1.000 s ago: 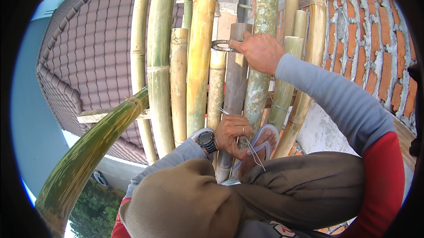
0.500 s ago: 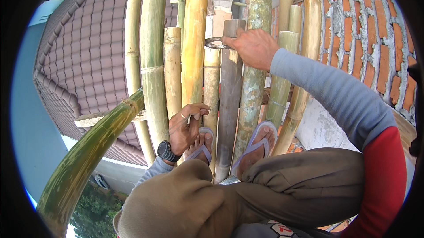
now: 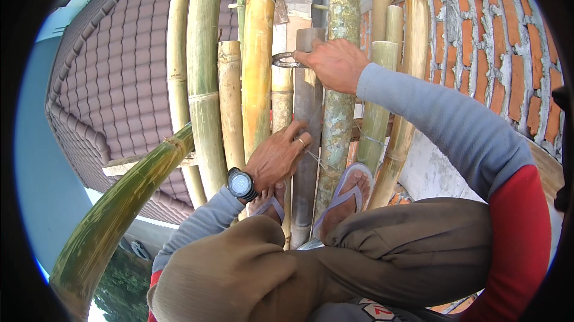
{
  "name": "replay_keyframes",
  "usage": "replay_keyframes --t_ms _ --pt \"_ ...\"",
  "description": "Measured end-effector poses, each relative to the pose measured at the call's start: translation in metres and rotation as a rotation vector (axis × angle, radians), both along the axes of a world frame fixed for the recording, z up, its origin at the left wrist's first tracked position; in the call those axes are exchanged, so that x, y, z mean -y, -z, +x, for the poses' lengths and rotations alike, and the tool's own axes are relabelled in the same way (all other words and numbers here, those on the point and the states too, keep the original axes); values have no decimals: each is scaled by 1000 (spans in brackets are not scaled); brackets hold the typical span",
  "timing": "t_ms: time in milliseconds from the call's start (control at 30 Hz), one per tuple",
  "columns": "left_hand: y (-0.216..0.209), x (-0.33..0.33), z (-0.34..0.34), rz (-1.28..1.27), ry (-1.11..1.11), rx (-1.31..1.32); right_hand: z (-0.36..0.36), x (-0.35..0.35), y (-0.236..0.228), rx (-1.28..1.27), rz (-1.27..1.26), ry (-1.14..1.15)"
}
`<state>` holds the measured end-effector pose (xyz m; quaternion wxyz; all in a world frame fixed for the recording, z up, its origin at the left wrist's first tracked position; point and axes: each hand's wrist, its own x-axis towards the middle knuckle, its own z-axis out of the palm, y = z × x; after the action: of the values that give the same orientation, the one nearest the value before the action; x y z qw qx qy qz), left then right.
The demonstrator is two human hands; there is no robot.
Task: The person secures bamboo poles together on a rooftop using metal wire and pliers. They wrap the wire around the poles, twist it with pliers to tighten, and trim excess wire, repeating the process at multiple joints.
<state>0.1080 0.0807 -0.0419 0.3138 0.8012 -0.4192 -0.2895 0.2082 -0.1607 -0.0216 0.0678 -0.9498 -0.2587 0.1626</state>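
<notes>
My right hand is closed around dark metal pliers; their curved handles stick out to its left, and the rest is hidden in the fist. It rests over the upper end of a grey pole. Lower down, my left hand, wearing a watch and a ring, reaches across to this pole with bent fingers. Thin wire comes out from under those fingers, beside the pole. What the fingertips grip is partly covered by the hand.
Several bamboo poles stand alongside, including a yellow one and a mottled one. A green bamboo slants at the left. My sandalled feet are by the poles. A tiled roof lies left, a brick wall right.
My left hand has moved right and slightly up, from beside the grey pole onto it. The right hand with the pliers has shifted only slightly left in the picture.
</notes>
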Motion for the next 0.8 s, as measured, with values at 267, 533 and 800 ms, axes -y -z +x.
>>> replay_keyframes --t_ms 267,533,800 --pt "2 -20 -10 0 -250 -16 9 -9 -9 -134 -113 -45" --pt "12 -17 -13 -4 -528 -121 36 -65 -86 -173 -541 -251" --pt "12 -33 -23 -139 -306 47 -26 28 -162 -14 -165 157"
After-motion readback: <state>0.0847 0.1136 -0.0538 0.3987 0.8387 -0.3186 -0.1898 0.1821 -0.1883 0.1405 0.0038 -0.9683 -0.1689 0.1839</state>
